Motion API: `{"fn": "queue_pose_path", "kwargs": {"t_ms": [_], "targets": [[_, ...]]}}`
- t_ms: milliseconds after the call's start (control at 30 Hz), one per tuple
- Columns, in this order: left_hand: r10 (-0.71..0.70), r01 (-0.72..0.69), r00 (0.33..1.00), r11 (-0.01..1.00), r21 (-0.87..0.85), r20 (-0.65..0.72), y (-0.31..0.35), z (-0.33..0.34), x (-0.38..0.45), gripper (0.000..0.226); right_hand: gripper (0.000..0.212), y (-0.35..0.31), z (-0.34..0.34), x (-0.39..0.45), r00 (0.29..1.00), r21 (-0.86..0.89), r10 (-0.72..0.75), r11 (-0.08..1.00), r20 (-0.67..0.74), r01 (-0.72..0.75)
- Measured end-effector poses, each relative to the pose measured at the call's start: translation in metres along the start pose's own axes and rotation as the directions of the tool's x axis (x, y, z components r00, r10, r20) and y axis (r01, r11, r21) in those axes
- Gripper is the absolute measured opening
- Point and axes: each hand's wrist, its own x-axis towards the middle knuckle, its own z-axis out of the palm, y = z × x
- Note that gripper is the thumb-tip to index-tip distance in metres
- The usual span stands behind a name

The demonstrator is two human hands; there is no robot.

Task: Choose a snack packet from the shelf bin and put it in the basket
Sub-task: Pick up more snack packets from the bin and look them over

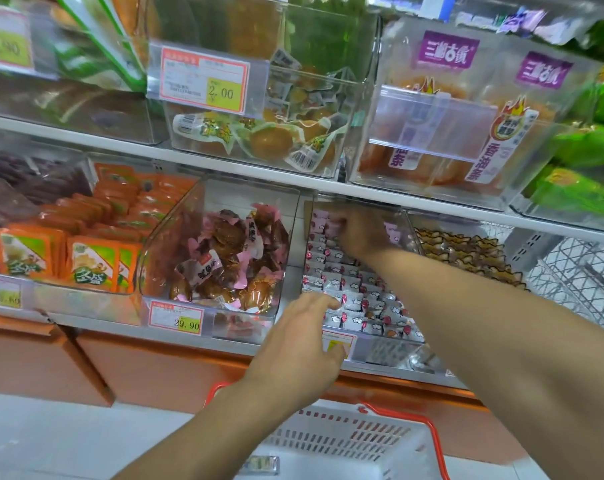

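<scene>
Right hand (357,233) deep in the clear bin (406,220), fingers curled among small white packets (349,299), grip blurred so cannot tell if one is held; left hand (304,344) loosely spread, fingertips at the bin's front edge, holding nothing; basket (356,441) below, partly cut off.

Bright, even light; soft, warped edges
</scene>
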Motion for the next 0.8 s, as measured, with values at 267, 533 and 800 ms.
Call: {"fn": "queue_pose_path", "kwargs": {"t_ms": [267,533,800], "targets": [[0.012,-0.012,1.000,1.000,0.013,0.000,-0.001,-0.001,-0.001,0.053,0.023,0.005,0.006,0.004,0.996,0.089,0.084,0.992,0.035,-0.086],[-0.013,-0.007,0.990,0.989,-0.148,-0.138,0.005,-0.009,0.000,0.032,0.019,-0.016,-0.023,-0.022,0.810,0.463,0.430,0.857,-0.398,-0.228],[-0.387,0.207,0.920,0.614,-0.762,-0.062,0.005,-0.021,0.003,0.020,0.012,-0.049,-0.052,-0.162,0.808,0.944,0.586,0.225,0.069,-0.243]]}}
